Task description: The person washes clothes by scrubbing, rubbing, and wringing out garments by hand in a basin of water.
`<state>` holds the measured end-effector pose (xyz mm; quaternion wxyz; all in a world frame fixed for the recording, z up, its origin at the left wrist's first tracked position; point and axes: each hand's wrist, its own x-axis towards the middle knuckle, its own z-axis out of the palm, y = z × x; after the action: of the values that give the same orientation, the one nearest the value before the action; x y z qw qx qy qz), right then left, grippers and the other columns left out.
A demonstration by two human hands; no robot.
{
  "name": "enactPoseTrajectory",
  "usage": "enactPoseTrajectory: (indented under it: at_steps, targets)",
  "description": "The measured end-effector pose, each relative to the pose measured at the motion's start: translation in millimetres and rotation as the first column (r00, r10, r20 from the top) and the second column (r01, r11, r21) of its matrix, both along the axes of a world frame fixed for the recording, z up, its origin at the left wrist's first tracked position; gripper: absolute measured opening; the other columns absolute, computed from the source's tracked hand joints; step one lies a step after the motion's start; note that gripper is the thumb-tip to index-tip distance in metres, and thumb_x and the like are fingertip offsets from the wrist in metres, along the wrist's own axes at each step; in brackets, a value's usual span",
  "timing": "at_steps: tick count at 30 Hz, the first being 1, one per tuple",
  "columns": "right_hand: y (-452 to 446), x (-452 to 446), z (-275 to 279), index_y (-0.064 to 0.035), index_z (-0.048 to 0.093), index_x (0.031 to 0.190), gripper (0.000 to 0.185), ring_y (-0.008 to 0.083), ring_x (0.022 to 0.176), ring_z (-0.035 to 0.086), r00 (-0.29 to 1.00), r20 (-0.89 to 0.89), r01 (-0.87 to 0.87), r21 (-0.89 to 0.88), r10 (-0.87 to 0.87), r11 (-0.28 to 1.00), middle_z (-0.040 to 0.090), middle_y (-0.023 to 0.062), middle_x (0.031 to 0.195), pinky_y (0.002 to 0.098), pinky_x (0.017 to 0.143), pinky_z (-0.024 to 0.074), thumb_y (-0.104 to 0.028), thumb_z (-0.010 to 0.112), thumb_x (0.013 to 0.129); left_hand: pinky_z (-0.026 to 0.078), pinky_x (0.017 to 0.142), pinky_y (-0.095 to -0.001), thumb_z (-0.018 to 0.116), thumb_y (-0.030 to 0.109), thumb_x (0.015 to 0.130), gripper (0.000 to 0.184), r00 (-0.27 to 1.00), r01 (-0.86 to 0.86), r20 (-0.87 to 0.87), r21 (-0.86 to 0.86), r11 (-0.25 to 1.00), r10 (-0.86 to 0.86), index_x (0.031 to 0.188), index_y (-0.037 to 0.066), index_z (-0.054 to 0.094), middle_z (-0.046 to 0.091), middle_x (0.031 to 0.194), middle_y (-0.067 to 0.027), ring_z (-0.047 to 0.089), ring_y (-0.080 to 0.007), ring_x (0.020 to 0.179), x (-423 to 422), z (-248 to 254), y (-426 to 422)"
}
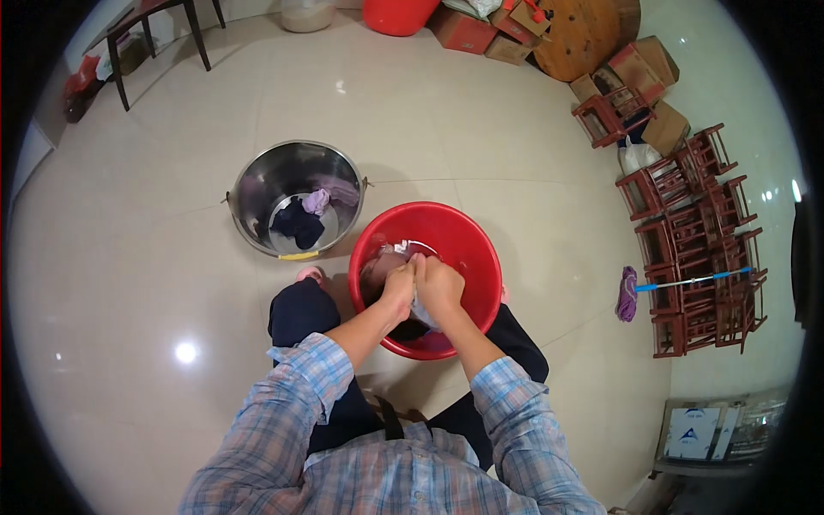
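Note:
A red plastic bucket [487,257] stands on the floor between my knees. My left hand [397,289] and my right hand [439,281] meet over it, fingers closed around a pale, wet-looking cloth [420,311]. Most of that cloth is hidden by my hands, so its exact kind cannot be made out. Brownish-pink fabric [374,273] and a white piece [401,247] show inside the bucket beside my left hand. Left of it stands a metal bucket [257,176] with a wire handle. Dark cloth [298,225] and lilac cloth [317,202] lie at its bottom.
Stacked wooden stools [678,232] line the right wall, with a purple-headed mop [627,294] against them. Cardboard boxes [463,28] and a round wooden tabletop [575,39] stand at the back. A dark-legged chair [196,34] is at the upper left. The tiled floor [154,257] is glossy.

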<state>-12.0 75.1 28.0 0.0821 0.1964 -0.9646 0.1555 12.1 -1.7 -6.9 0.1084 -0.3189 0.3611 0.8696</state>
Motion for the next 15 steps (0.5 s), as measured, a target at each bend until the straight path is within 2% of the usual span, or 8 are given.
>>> enactPoseTrajectory:
  at_steps: [2,4,6,7,10,12,13,15]
  targets:
    - [-7.4,15.6,18.2,-0.0062,0.056,0.061,0.044,0.0348,0.047,0.055,0.999,0.003,-0.036,-0.04,0.036,0.999,0.055,0.0178,0.053,0.0441,0.047,0.0445,-0.032,0.036,0.091,0.043,0.06,-0.0299,0.047,0.033,0.09,0.03,0.994,-0.062,-0.078,0.222,0.973,0.081,0.083,0.007,0.06,0.058,0.078,-0.0043,0.053,-0.0135,0.067,-5.2,-27.1,-2.2]
    - [-6.5,19.4,22.2,-0.0055,0.053,0.061,0.043,0.0354,0.053,0.056,0.998,0.052,-0.04,-0.062,0.043,0.997,0.056,0.0182,0.058,0.0448,0.047,0.0436,-0.035,0.038,0.089,0.043,0.058,-0.029,0.047,0.033,0.09,0.032,0.986,-0.1,-0.108,0.237,0.966,0.128,0.078,0.006,0.059,0.058,0.076,-0.0038,0.052,-0.0117,0.066,-3.1,-0.2,1.0]
    - [7.4,4.8,0.0,-0.004,0.053,0.063,0.043,0.0349,0.056,0.057,0.997,0.069,0.019,-0.021,-0.018,1.0,0.057,0.0186,0.06,0.0448,0.051,0.0443,-0.035,0.039,0.089,0.041,0.057,-0.0278,0.046,0.033,0.091,0.033,0.994,-0.105,-0.046,-0.013,0.994,0.104,0.075,0.006,0.057,0.056,0.071,-0.0022,0.05,-0.0104,0.063,0.0,13.8,8.1]
    - [15.3,-3.3,-4.0,-0.0032,0.054,0.062,0.045,0.0354,0.058,0.058,0.99,0.115,0.081,-0.021,-0.078,0.996,0.057,0.0199,0.061,0.0445,0.053,0.0452,-0.035,0.038,0.089,0.039,0.056,-0.026,0.046,0.034,0.091,0.034,1.0,-0.003,-0.03,-0.117,0.993,0.0,0.074,0.006,0.057,0.054,0.068,-0.0013,0.049,-0.0091,0.062,2.9,24.9,6.6]
    - [29.7,-12.9,-21.3,0.0003,0.055,0.064,0.043,0.0295,0.061,0.059,0.96,0.223,0.181,-0.031,-0.169,0.983,0.058,0.0199,0.064,0.0392,0.058,0.0462,-0.033,0.042,0.089,0.038,0.056,-0.0252,0.047,0.034,0.09,0.035,0.995,0.04,-0.076,-0.288,0.957,-0.064,0.075,0.006,0.059,0.054,0.066,-0.0017,0.048,-0.009,0.06,-1.3,11.5,6.7]
    - [39.2,-17.8,-28.7,-0.0002,0.054,0.065,0.035,0.0171,0.057,0.054,0.858,0.505,0.395,-0.537,-0.092,0.745,0.057,0.0108,0.061,0.0319,0.056,0.0435,-0.026,0.047,0.089,0.038,0.056,-0.0254,0.048,0.035,0.09,0.035,0.997,-0.007,-0.071,-0.303,0.953,-0.015,0.073,0.006,0.059,0.054,0.066,-0.0017,0.048,-0.0091,0.06,-8.2,0.6,2.8]
    - [41.7,-17.4,-28.3,-0.0012,0.056,0.066,0.03,0.0088,0.056,0.045,0.752,0.658,0.566,-0.676,0.042,0.472,0.053,0.0015,0.06,0.0264,0.053,0.0388,-0.021,0.051,0.088,0.038,0.055,-0.0255,0.048,0.035,0.089,0.036,0.998,-0.048,-0.062,-0.316,0.947,0.03,0.072,0.006,0.059,0.054,0.065,-0.0017,0.047,-0.0091,0.06,-9.7,-4.4,1.4]
    - [37.1,-10.1,-19.4,-0.0016,0.057,0.067,0.03,0.0082,0.056,0.045,0.767,0.639,0.555,-0.704,0.056,0.443,0.053,0.0005,0.061,0.0257,0.052,0.0382,-0.022,0.051,0.088,0.038,0.055,-0.0262,0.049,0.036,0.089,0.037,0.994,-0.075,-0.094,-0.317,0.945,0.048,0.069,0.006,0.057,0.052,0.064,-0.0015,0.046,-0.0095,0.058,-10.6,-11.1,3.3]
